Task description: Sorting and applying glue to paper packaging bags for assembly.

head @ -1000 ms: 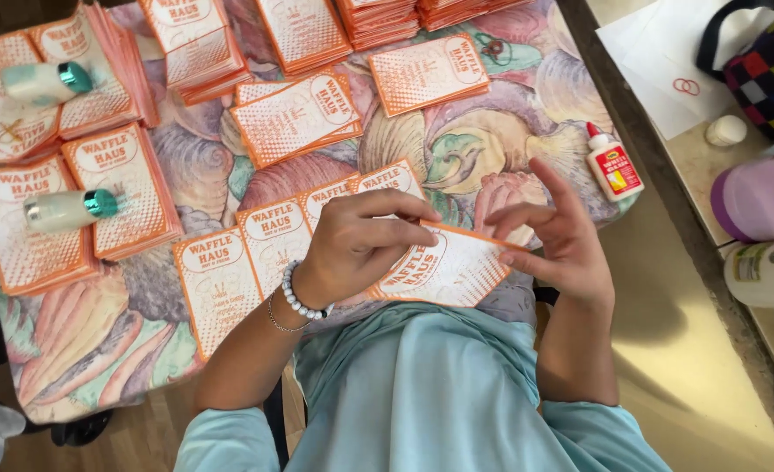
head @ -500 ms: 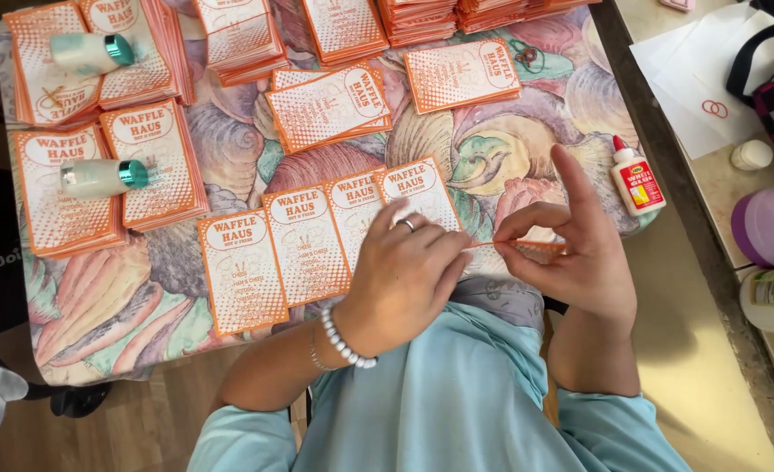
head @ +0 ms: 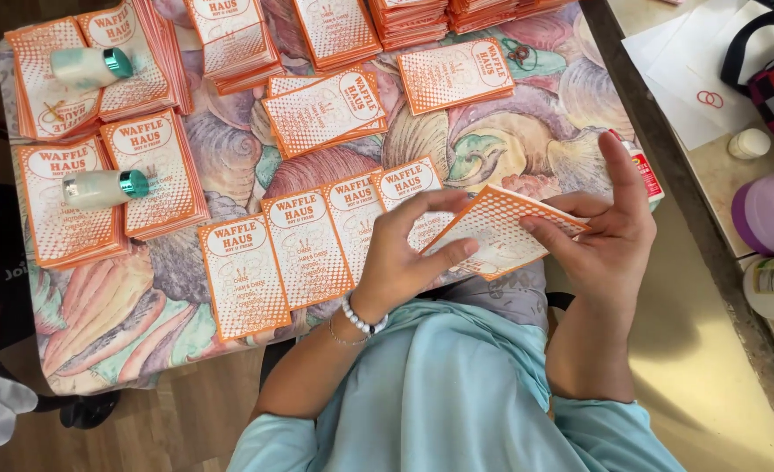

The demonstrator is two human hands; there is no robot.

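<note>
Head view: both hands hold one orange-and-white dotted paper card [head: 499,229] just above the near edge of the worktop [head: 186,297], which is covered with a shell-patterned cloth; the left hand [head: 402,255] has its grip clamped on the card's left end, thumb under and fingers over. The right hand [head: 606,229] pinches the card's right edge, forefinger raised. A row of matching cards [head: 304,246] lies flat just beside the left hand, with two pale teal-capped bottles [head: 103,188] resting on card stacks at far left.

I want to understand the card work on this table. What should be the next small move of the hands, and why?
Probably lay the orange card down beside the row of cards. Both the left hand and right hand hold it lifted above the patterned tablecloth, next to the row's right end.
</note>
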